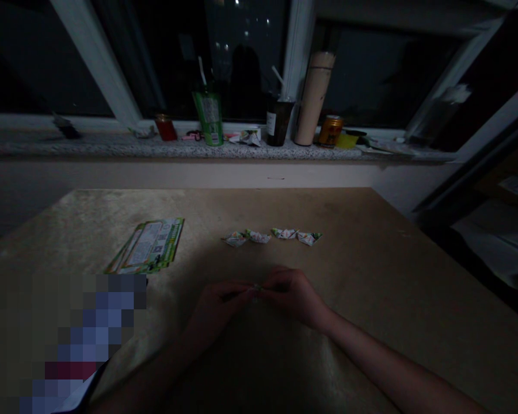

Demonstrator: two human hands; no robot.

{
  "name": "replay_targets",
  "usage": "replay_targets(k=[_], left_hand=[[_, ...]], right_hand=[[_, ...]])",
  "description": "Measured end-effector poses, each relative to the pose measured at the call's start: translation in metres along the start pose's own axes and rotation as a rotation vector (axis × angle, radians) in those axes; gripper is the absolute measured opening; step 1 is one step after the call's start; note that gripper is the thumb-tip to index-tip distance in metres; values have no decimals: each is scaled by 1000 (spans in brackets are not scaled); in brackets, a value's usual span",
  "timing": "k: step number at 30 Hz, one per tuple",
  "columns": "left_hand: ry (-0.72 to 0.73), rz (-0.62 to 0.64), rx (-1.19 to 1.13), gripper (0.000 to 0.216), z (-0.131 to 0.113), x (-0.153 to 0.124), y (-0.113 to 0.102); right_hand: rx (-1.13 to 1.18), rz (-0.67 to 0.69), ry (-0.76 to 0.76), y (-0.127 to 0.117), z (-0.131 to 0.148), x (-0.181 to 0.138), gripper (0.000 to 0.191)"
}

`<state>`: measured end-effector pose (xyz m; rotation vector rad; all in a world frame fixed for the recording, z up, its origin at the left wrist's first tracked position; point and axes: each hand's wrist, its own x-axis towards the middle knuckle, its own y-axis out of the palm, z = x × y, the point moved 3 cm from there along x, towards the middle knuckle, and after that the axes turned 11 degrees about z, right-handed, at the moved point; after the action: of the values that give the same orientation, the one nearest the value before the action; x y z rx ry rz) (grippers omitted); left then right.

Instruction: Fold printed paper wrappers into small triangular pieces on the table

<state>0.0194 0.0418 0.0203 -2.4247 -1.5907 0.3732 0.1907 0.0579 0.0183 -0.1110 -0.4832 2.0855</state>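
Note:
Both hands meet over the middle of the table, pinching a small piece of folded paper (255,292) between them. My left hand (220,305) is closed on its left side, with thumb and fingertips pressed together. From the right, my right hand (294,296) grips the other side the same way. Most of the paper is hidden by the fingers, and the dim light blurs its shape. Just beyond the hands, several small folded paper boats (285,233) lie in a row, printed in white and green. A fanned stack of green printed leaflets (153,244) lies to the left.
A pixelated blue shape (99,333) covers the table's left front. Behind the wooden table (362,259), a granite sill (147,148) holds a green drink pouch (209,118), a dark cup with a straw (278,123), a tall beige flask (314,98) and a gold can (330,131).

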Motion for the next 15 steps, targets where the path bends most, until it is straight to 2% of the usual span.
replay_targets(k=[15], left_hand=[[5,-19,-114,13,-2,-2,-1]], right_hand=[[191,-56,-42,4,0,0,25]])
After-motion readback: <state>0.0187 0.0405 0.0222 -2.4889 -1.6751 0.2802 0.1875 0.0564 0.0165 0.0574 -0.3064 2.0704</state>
